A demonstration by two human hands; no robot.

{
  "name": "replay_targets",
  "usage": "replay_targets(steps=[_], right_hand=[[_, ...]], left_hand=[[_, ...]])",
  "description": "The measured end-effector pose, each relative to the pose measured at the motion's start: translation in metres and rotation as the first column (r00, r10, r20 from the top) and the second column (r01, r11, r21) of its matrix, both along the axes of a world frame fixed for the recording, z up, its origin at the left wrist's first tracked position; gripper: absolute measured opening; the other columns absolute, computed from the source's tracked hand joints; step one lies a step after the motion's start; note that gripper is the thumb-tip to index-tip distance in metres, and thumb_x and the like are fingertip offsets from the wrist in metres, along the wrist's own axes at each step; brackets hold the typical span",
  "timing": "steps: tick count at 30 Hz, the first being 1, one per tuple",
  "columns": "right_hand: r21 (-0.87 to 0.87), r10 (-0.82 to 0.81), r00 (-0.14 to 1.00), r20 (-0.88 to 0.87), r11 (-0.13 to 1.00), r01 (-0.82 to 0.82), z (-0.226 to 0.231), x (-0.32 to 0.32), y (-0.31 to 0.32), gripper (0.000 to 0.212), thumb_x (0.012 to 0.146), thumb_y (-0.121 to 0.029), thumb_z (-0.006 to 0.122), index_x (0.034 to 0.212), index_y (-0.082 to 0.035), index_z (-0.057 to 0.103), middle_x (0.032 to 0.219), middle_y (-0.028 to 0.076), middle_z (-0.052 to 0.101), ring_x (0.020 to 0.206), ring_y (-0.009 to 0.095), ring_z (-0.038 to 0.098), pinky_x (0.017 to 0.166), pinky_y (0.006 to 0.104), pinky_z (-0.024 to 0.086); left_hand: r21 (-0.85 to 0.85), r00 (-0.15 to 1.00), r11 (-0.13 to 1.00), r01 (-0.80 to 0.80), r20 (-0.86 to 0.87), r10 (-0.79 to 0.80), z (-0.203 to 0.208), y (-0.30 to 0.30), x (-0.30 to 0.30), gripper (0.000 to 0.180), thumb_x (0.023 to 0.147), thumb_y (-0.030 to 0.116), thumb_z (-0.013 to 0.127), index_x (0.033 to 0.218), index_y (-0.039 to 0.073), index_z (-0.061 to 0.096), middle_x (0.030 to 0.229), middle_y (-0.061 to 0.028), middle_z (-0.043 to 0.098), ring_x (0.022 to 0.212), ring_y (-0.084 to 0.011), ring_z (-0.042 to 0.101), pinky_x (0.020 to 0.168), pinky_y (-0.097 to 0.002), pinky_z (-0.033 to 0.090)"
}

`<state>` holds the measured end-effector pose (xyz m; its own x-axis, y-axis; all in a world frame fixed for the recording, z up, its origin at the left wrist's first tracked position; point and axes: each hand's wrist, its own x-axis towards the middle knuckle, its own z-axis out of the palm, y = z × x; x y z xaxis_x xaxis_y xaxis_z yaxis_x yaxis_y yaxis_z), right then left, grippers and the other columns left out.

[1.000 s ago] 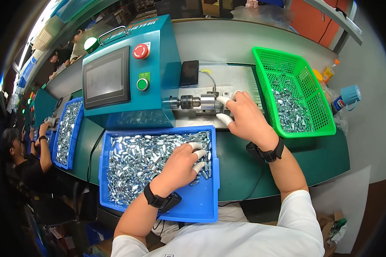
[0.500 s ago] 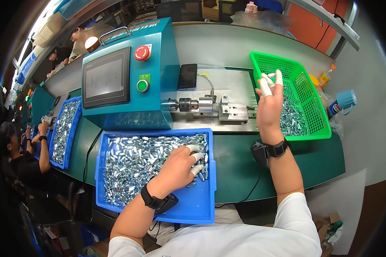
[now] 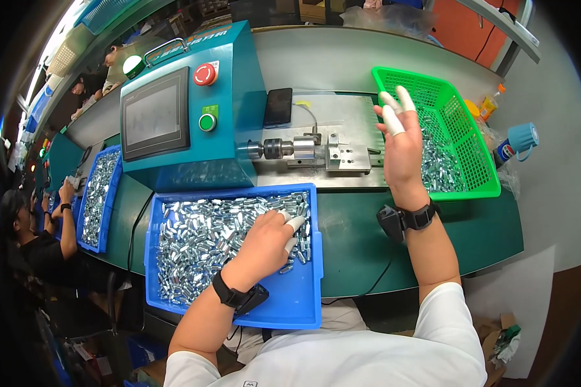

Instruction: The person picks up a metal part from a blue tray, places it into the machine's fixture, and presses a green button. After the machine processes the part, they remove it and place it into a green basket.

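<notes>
My left hand (image 3: 265,240), with white finger cots on its tips, reaches over a blue tray (image 3: 294,306) of small shiny metal sleeves (image 3: 197,245). Its bent fingers are apart and rest among the sleeves; no piece shows between them, and the palm is hidden. Raised at the near left side of a green basket (image 3: 468,135), my right hand (image 3: 403,145) has its fingers spread, also wearing white cots. I see nothing in it. More metal pieces (image 3: 442,164) lie inside the basket.
A teal machine (image 3: 193,168) with a screen stands behind the tray. Its chuck (image 3: 277,148) faces a metal fixture (image 3: 348,155). A phone (image 3: 278,108) lies behind the chuck. A light-blue mug (image 3: 523,137) is at the right; co-workers sit at the far left.
The small metal piece that was at my right fingertips no longer shows there, and those fingers have spread. My left fingers have shifted slightly among the sleeves. The machine's lamp has turned green.
</notes>
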<state>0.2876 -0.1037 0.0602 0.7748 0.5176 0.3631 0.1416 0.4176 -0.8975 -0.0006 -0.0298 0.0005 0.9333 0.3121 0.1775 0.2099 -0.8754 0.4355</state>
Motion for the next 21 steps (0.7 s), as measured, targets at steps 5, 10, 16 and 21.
replay_targets(steps=[5, 10, 16, 21], right_hand=[[-0.227, 0.210, 0.966, 0.150, 0.958, -0.173, -0.012, -0.006, 0.002, 0.047, 0.105, -0.018, 0.066, 0.150, -0.006, 0.060, 0.130, 0.008, 0.071, 0.111, 0.017, 0.068, 0.091, 0.0322, 0.051], [-0.515, 0.269, 0.834, 0.481, 0.857, 0.021, -0.009, -0.011, -0.004, 0.035, 0.098, -0.013, 0.072, 0.131, -0.003, 0.073, 0.108, 0.010, 0.075, 0.092, 0.020, 0.071, 0.077, 0.0333, 0.055], [-0.384, 0.214, 0.730, 0.649, 0.921, 0.071, -0.017, -0.008, 0.001, 0.035, 0.095, -0.014, 0.074, 0.128, 0.000, 0.074, 0.101, 0.017, 0.073, 0.082, 0.025, 0.070, 0.075, 0.0350, 0.056], [-0.441, 0.254, 0.729, 0.635, 0.894, 0.073, -0.013, -0.012, -0.005, 0.031, 0.093, -0.018, 0.075, 0.115, 0.003, 0.076, 0.099, 0.022, 0.072, 0.082, 0.033, 0.070, 0.075, 0.0402, 0.056]], left_hand=[[-0.026, 0.998, 0.998, -0.052, 0.041, 0.053, -0.009, 0.001, 0.005, 0.032, 0.084, 0.000, 0.075, 0.115, 0.005, 0.075, 0.100, -0.0148, 0.069, 0.100, -0.0365, 0.064, 0.090, -0.0474, 0.054], [-0.118, 0.984, 0.988, -0.101, 0.133, 0.117, -0.010, 0.010, 0.007, 0.025, 0.086, 0.000, 0.076, 0.110, 0.005, 0.076, 0.098, -0.0142, 0.072, 0.096, -0.0363, 0.066, 0.086, -0.0445, 0.055], [-0.036, 0.984, 0.993, -0.109, 0.137, 0.113, -0.009, 0.008, 0.011, 0.019, 0.086, 0.000, 0.075, 0.104, 0.003, 0.077, 0.098, -0.0152, 0.073, 0.094, -0.0374, 0.067, 0.086, -0.0454, 0.055], [0.025, 0.991, 0.995, -0.097, 0.098, 0.094, -0.001, 0.004, 0.011, 0.016, 0.084, 0.002, 0.076, 0.101, 0.003, 0.077, 0.095, -0.0157, 0.073, 0.094, -0.0381, 0.067, 0.086, -0.0461, 0.055]])
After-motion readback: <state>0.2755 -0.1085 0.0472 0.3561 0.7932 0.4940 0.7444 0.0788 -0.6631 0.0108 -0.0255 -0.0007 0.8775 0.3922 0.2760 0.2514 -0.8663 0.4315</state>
